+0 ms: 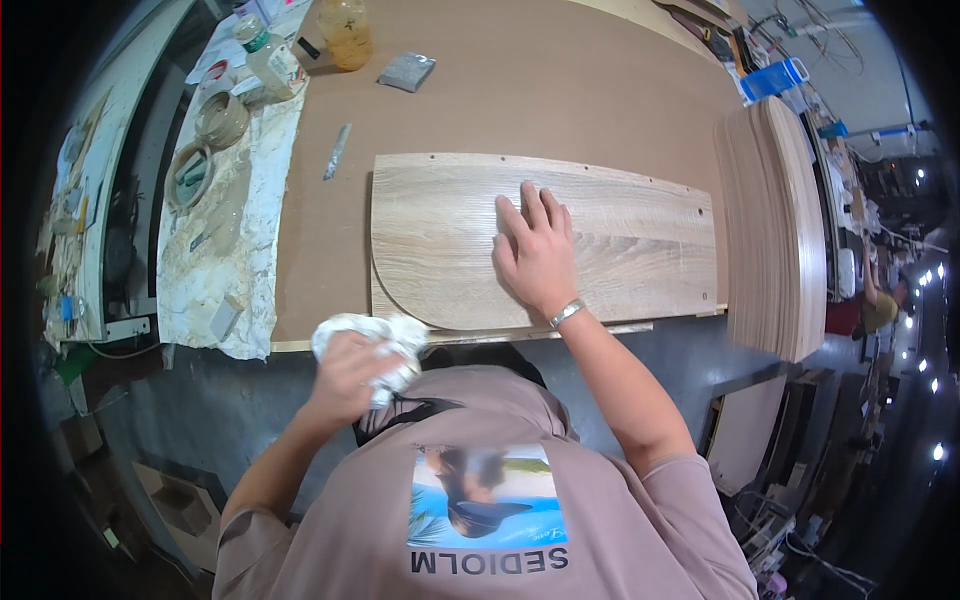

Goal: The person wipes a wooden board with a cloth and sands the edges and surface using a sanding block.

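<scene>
A wood-grain panel (640, 235) with one rounded corner lies flat on the brown worktable, with small holes along its far edge and right end. My right hand (540, 258) rests on the middle of it, fingers stretched out and slightly spread. At the panel's near left corner, my left hand (348, 378) grips a crumpled white cloth (402, 338); the hand is a little blurred. Under the panel another board's edge (384, 300) shows past the rounded corner.
A tall stack of similar panels (770, 230) stands right of the panel. A metal scraper blade (337, 152), a grey packet (406, 72) and a jar of amber liquid (345, 35) lie farther back. Stained white sheeting (262, 200) at left bears a bottle (268, 62) and round tubs (190, 175).
</scene>
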Demonstrator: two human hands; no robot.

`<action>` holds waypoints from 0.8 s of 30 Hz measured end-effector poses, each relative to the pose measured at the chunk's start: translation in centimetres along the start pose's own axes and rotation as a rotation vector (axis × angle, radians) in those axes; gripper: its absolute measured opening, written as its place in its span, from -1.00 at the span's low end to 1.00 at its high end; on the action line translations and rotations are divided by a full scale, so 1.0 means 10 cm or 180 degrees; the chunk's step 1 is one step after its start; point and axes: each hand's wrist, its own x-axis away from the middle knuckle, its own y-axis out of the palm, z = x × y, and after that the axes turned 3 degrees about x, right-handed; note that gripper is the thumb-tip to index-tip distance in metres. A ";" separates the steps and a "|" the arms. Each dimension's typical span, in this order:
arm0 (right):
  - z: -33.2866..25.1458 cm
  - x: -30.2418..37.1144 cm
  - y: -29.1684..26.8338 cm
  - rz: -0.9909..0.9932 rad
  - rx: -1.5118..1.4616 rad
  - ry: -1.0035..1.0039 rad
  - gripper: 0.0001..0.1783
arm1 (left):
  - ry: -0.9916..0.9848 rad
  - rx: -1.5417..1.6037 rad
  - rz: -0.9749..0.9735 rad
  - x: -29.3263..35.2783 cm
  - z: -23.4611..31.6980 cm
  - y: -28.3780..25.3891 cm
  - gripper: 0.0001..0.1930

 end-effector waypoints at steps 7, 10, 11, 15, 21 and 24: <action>-0.45 0.15 -0.12 -0.0418 -0.2620 0.0028 -0.05 | -0.1449 0.2905 0.1421 -0.87 0.32 0.07 -0.39; -0.72 0.25 -0.43 0.0396 -0.2245 -0.0233 -0.30 | -0.1604 0.3165 0.0275 -1.17 0.35 0.05 -0.43; -0.58 0.30 -0.49 0.0343 -0.2067 -0.0185 -0.34 | -0.1607 0.3052 0.0335 -1.22 0.22 0.06 -0.45; -0.11 0.58 -0.53 0.0139 -0.0740 -0.0705 -0.54 | -0.0960 -0.0094 0.0389 -1.69 0.03 0.33 -0.47; 1.07 1.47 -0.56 0.0327 -0.0265 -0.0207 -0.64 | -0.0458 -0.1336 0.0141 -1.77 -0.13 0.76 -0.46; 1.99 1.87 -0.96 0.0274 0.0294 0.0165 -0.62 | -0.0467 -0.1078 0.0186 -1.81 -0.11 0.75 -0.47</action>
